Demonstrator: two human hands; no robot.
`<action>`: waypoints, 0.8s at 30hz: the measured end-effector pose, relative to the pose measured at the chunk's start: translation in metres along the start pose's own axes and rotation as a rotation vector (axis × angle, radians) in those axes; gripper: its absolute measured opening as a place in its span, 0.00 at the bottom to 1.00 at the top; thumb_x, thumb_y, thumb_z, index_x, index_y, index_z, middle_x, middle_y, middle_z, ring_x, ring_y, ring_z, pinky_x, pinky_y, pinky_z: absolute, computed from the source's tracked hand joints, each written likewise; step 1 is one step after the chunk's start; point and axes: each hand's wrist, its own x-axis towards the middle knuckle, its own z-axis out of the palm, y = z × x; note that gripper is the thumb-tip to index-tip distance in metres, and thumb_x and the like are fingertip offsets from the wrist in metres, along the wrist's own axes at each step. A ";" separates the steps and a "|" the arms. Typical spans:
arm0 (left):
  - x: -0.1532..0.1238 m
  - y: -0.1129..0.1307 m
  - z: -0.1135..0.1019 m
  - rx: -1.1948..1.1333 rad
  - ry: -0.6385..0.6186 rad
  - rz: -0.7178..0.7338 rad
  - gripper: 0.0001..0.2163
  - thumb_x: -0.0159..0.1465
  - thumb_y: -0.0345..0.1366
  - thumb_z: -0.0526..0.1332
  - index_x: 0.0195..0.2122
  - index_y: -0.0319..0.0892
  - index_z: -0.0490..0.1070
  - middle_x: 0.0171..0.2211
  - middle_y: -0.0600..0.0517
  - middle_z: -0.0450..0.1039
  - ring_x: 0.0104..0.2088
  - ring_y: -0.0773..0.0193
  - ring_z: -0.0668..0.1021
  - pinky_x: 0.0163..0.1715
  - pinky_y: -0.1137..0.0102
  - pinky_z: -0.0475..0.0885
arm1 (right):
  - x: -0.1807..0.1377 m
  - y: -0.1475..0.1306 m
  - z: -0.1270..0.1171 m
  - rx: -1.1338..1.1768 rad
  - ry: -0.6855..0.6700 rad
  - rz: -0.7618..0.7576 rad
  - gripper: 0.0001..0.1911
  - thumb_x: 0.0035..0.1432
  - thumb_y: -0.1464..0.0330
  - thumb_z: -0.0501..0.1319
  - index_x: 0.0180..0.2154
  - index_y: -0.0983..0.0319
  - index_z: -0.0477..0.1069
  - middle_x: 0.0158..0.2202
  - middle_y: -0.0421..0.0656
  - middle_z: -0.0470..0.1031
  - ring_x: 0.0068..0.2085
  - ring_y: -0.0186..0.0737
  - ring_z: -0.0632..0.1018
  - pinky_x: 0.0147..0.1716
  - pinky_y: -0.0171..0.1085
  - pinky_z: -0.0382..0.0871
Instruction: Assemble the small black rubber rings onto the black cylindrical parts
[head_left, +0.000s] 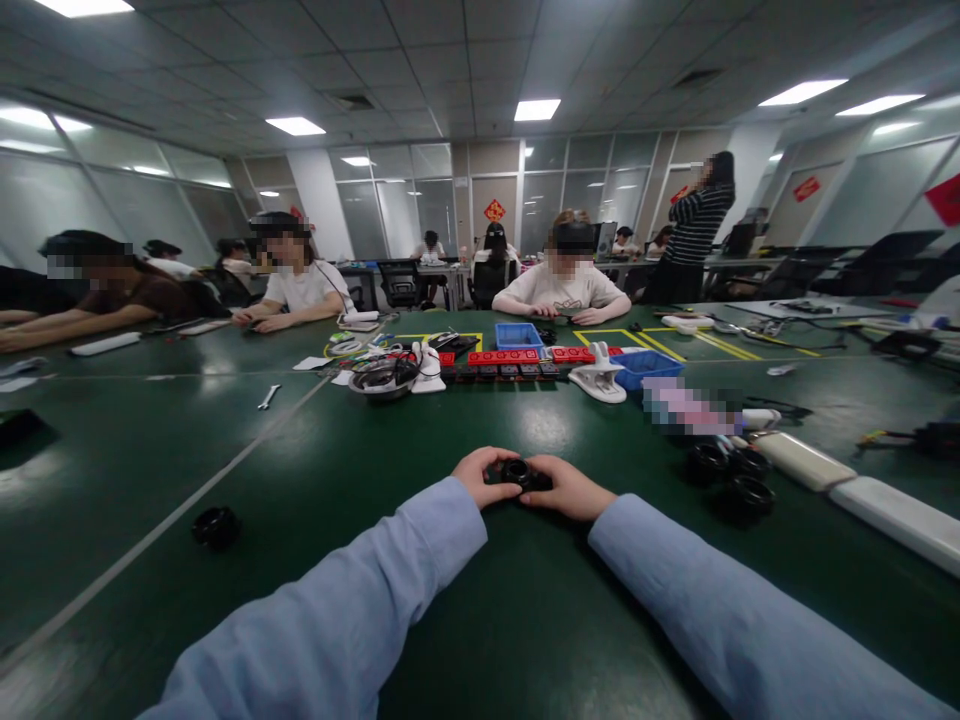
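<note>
A small black ring-shaped part [517,472] sits on the green table [315,470] between my two hands. My left hand [480,474] curls its fingers round the part's left side. My right hand [568,487] grips its right side. Both arms wear light blue sleeves. Several similar black rings [731,475] lie to the right of my hands, and another black ring [216,525] lies alone at the left.
Beyond my hands stand a metal bowl [384,380], red trays [504,357], blue bins [646,366], white holders [598,380] and a small wrench [268,397]. White bars [892,515] lie at the right. Other people sit at the far and left sides.
</note>
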 end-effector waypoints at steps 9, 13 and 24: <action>0.001 0.001 0.001 0.037 0.022 0.019 0.19 0.46 0.36 0.64 0.40 0.41 0.68 0.32 0.52 0.66 0.31 0.66 0.69 0.30 0.73 0.65 | 0.001 0.002 0.003 -0.014 0.032 0.041 0.18 0.42 0.62 0.62 0.36 0.63 0.66 0.32 0.41 0.68 0.32 0.37 0.69 0.29 0.33 0.60; 0.000 0.008 0.012 0.109 0.193 -0.093 0.18 0.44 0.37 0.65 0.37 0.41 0.67 0.32 0.52 0.66 0.30 0.66 0.69 0.31 0.71 0.66 | 0.002 -0.011 0.012 -0.189 0.169 0.220 0.17 0.41 0.60 0.61 0.32 0.64 0.63 0.28 0.42 0.68 0.29 0.36 0.68 0.25 0.32 0.57; -0.001 0.005 0.007 -0.004 0.047 -0.002 0.17 0.46 0.34 0.64 0.38 0.39 0.67 0.32 0.52 0.67 0.33 0.64 0.69 0.33 0.71 0.66 | -0.001 -0.007 0.004 0.037 0.062 -0.016 0.27 0.41 0.63 0.62 0.45 0.61 0.62 0.41 0.44 0.68 0.42 0.42 0.69 0.41 0.40 0.60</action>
